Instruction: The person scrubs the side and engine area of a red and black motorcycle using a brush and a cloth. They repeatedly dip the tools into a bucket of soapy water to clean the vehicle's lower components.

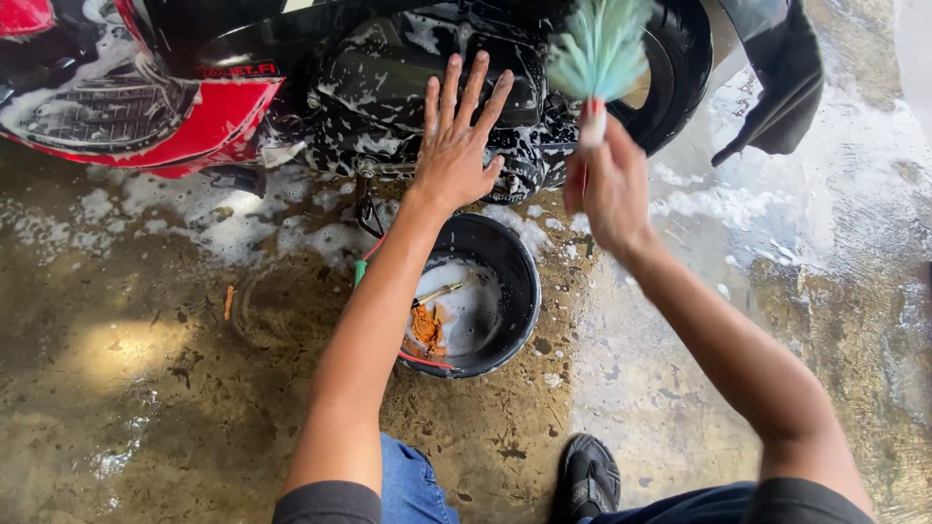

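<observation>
Teal brush (599,49), motion-blurred, partly hides the soapy engine (388,87).

Access to the soapy engine casing (388,87) is partly blocked: the left hand (456,146) lies flat on it, and the right hand (607,189) holds a brush (600,49) just beside. A black bucket (485,291) stands directly below on the wet floor (146,388). Open floor lies left and right. The rear tyre (680,68) and a dark flap (777,78), possibly a mudguard, bound the right side.
</observation>
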